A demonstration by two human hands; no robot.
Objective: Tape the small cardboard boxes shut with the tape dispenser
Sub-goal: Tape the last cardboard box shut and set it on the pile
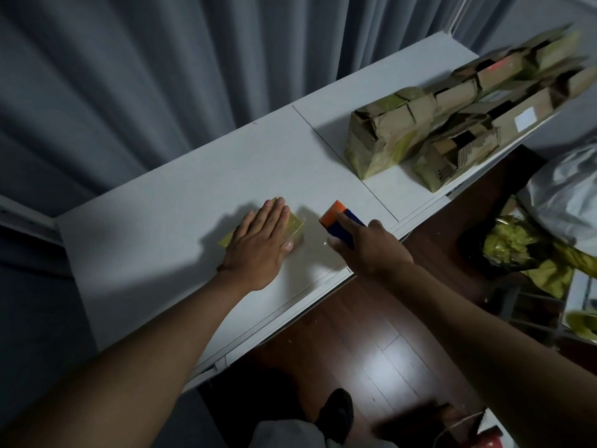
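Observation:
A small cardboard box (294, 225) wrapped in yellowish tape lies on the white table (168, 240). My left hand (261, 240) presses flat on top of it with straight fingers, covering most of the lid. Just to the right, my right hand (368, 245) grips the tape dispenser (339, 218), a blue body with an orange toothed blade pointing away from me. The dispenser sits a short gap from the box's right side, low over the table.
A pile of several small cardboard boxes (452, 114), some taped, some with open flaps, fills the table's far right. Grey curtains (161, 76) hang behind the table. On the right, past the table edge, crumpled yellow tape waste (517, 247) and a white bag (565, 195) lie over dark wood flooring.

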